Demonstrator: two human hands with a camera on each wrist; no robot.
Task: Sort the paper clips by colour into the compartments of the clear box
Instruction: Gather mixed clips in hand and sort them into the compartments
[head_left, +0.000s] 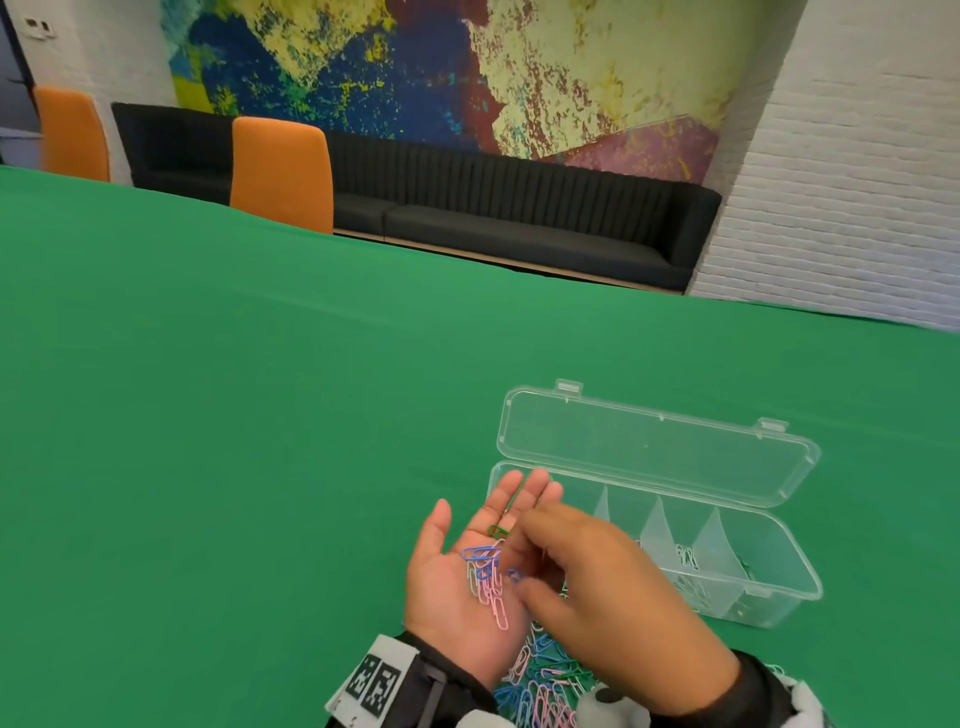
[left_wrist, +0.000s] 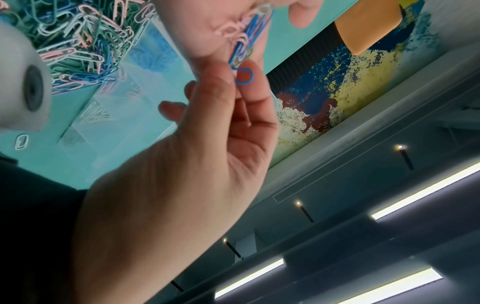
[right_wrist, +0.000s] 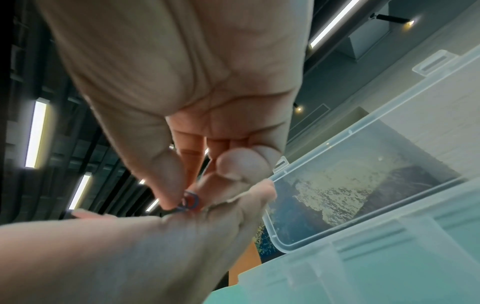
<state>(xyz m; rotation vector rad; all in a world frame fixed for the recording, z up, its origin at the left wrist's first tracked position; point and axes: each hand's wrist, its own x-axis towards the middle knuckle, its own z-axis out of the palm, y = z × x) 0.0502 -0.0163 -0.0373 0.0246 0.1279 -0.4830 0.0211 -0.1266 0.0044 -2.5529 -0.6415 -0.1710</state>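
Observation:
My left hand (head_left: 483, 519) lies palm up and flat beside the clear box (head_left: 789, 597), carrying several blue, pink and white paper clips (head_left: 488, 582) and one green clip (head_left: 497, 531). Over that palm my right hand (head_left: 519, 577) pinches a blue clip (left_wrist: 244, 76) between thumb and forefinger; the same blue clip (right_wrist: 189, 202) shows in the right wrist view. The box's lid (head_left: 654, 447) is folded back, and white clips (head_left: 688, 564) lie in one middle compartment. A mixed pile of clips (head_left: 540, 680) sits on the table under my wrists.
A green cloth (head_left: 234, 415) covers the table. The box stands to the right of my hands, its lid hinged away from me. Orange chairs (head_left: 283, 171) and a black sofa (head_left: 519, 223) stand beyond the far edge.

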